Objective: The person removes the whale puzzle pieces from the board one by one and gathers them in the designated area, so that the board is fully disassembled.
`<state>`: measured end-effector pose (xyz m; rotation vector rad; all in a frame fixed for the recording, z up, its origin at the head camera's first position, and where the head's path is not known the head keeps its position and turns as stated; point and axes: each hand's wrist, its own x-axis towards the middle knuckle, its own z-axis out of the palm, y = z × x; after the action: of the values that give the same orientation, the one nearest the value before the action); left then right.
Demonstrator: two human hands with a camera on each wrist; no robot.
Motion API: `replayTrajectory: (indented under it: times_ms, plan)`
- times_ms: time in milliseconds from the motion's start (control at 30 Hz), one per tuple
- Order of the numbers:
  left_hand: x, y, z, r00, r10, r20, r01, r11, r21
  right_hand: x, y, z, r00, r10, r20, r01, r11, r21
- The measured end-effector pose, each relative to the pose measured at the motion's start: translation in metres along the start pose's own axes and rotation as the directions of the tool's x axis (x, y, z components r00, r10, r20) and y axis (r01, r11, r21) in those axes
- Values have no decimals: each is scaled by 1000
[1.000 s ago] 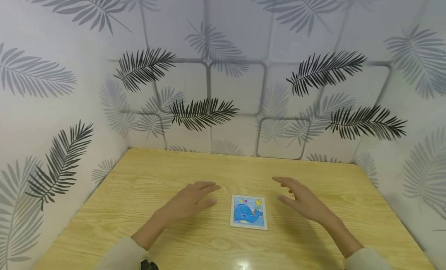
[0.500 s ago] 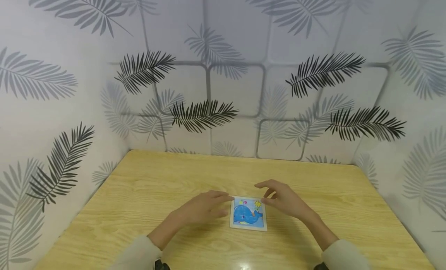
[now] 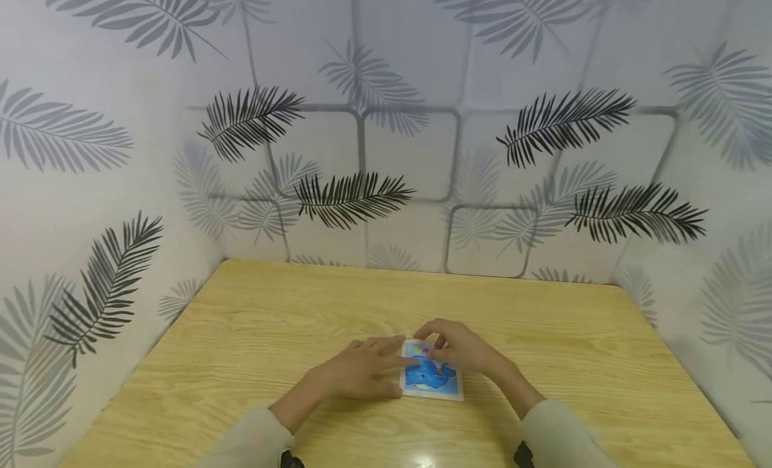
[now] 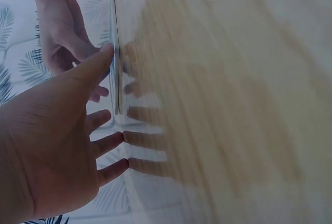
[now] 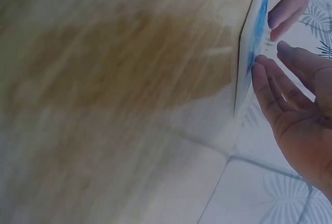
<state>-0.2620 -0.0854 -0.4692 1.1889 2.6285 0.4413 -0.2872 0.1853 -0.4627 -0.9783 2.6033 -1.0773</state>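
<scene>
A small square whale picture board [image 3: 437, 382] with a white rim lies flat on the table. My left hand [image 3: 358, 371] is at its left side, fingers spread, one finger reaching over the picture and the thumb by the lower left corner. In the left wrist view, the board [image 4: 117, 79] appears edge-on beside that hand [image 4: 57, 141]. From the right, my right hand [image 3: 464, 347] arches over the upper part, partly hiding the picture. The right wrist view shows fingertips of my right hand [image 5: 303, 115] against the board's [image 5: 250, 53] face; neither hand grips it.
The wood-grain table [image 3: 289, 300] spreads around the board. Pale walls with a leaf pattern [image 3: 356, 200] stand behind it and at both sides. Light sleeves [image 3: 253, 438] cover the forearms.
Both hands have moved inward from either side of the board and now meet over its upper and left parts. The board has stayed about where it was.
</scene>
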Motion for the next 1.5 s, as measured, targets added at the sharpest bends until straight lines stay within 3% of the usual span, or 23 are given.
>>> replayTrajectory:
  times_ms: [333, 700, 1267, 1500]
  plan:
    - [5, 3, -1, 1000, 6, 2, -7, 996, 86, 8, 3, 5, 999, 52, 12, -51, 999, -14]
    - [0, 9, -6, 999, -23, 25, 20, 994, 109, 15, -2, 4, 996, 45, 78, -43, 999, -34]
    - [0, 13, -13, 998, -40, 47, 34, 992, 118, 18, -4, 1, 994, 66, 90, -66, 998, -8]
    - [1, 16, -12, 997, -43, 68, 35, 993, 110, 18, -5, 5, 995, 60, 84, -52, 994, -94]
